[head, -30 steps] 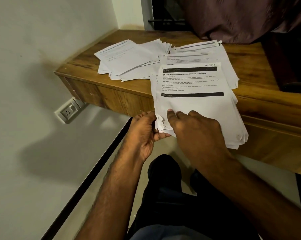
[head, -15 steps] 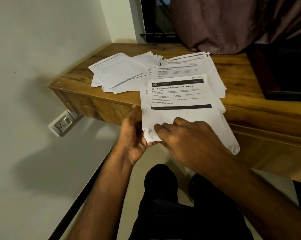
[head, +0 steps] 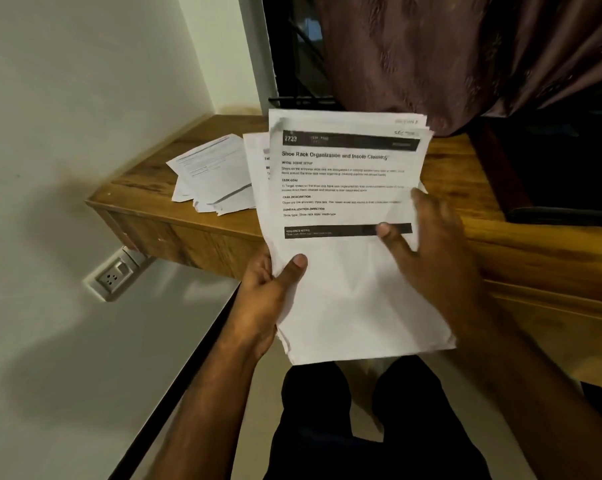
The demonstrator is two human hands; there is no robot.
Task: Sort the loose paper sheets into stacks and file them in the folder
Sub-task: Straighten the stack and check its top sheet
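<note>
Presently we grip the stack of sheets [head: 344, 292] off the worktop [head: 147, 199]: left hand [head: 268, 299] pinching its left edge, right hand [head: 434, 258] clasping its right edge; loose sheets [head: 213, 174] lie beyond

small print [head: 341, 187] blurred, forearms cropped

The held stack [head: 348, 237] is in front of the desk [head: 147, 199]; loose sheets [head: 213, 174] lie on the desk, left of the stack; a wall socket [head: 114, 275] sits below the desk's left end.
</note>
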